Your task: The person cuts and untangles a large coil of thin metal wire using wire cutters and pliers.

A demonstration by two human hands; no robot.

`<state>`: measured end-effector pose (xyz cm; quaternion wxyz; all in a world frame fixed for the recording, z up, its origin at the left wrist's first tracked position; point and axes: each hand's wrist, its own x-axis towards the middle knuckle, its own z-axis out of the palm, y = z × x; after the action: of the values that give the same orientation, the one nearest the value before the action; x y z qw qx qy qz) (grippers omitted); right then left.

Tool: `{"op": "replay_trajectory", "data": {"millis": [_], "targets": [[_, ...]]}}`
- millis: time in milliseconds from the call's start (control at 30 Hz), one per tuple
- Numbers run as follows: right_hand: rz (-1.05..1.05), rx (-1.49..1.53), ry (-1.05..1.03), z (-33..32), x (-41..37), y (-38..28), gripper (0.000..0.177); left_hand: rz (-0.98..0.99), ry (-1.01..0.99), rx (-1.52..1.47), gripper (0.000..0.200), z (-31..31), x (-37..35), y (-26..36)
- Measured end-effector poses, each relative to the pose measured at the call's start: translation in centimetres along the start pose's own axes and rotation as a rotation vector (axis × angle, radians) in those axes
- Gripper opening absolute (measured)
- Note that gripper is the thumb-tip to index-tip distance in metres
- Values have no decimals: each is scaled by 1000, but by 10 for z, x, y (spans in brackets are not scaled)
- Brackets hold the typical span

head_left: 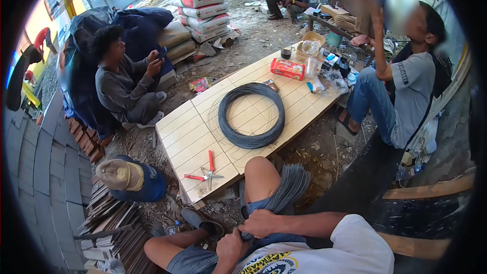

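A thick bundle of cut grey tie wire [290, 187] lies slantwise across my lap, its loose ends fanned out beside my knee. My right hand [261, 223] is closed around the bundle near its lower end. Just below and to the left, my left hand [230, 246] is closed at the bundle's tip, where the fingers partly hide the wire. In front of me on the tiled board table [177, 137] rests a large coil of dark wire [223, 116]. Red-handled cutters [207, 173] lie with jaws apart at the table's near left corner.
A red biscuit pack [287, 69], a dark cup [286, 53] and plastic bags crowd the table's far end. Left of it stand a cap [120, 174] on a blue container and stacked tiles [109, 228]. Several people sit around; cement bags [201, 2] are piled behind.
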<state>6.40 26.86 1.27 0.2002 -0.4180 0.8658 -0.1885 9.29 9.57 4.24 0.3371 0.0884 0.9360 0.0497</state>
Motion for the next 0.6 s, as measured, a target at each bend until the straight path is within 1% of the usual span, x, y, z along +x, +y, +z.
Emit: {"op": "replay_trajectory", "data": {"millis": [33, 67, 133, 167, 233, 267, 333, 367, 400, 433, 467, 500, 567, 600], "targets": [[28, 4, -8, -3, 0, 0, 29, 6, -60, -43, 55, -4, 1, -2], [-61, -19, -38, -4, 1, 1, 29, -72, -31, -92, 55, 0, 3, -8], [16, -16, -72, -2, 2, 1, 33, 218, -11, -218, 57, 11, 9, -22], [-50, -38, -97, -3, 2, 0, 33, 162, 21, -253, 57, 15, 17, -30], [21, -27, -119, -9, 1, -1, 37, 310, -484, -780, 59, 18, 33, -43], [-10, -45, -128, -15, 2, -5, 37, 296, -454, -801, 59, 12, 35, -43], [33, -35, -192, -24, 3, -10, 40, 271, -676, -744, 55, 4, 37, -40], [14, -44, -197, -25, 5, -9, 40, 273, -585, -684, 57, 6, 35, -40], [40, -53, -214, -25, 6, -9, 41, 263, -572, -696, 57, 7, 33, -38], [67, -58, -232, -23, 6, -9, 42, 266, -508, -599, 58, 7, 32, -36], [51, -61, -238, -23, 5, -11, 42, 266, -446, -501, 59, 8, 31, -35], [64, -60, -234, -22, 5, -11, 42, 255, -439, -510, 59, 7, 28, -36], [68, -64, -236, -24, 4, -12, 42, 393, -296, -574, 58, 6, 21, -36], [70, -66, -220, -25, 3, -12, 41, 387, -291, -581, 58, 9, 22, -36]]}}
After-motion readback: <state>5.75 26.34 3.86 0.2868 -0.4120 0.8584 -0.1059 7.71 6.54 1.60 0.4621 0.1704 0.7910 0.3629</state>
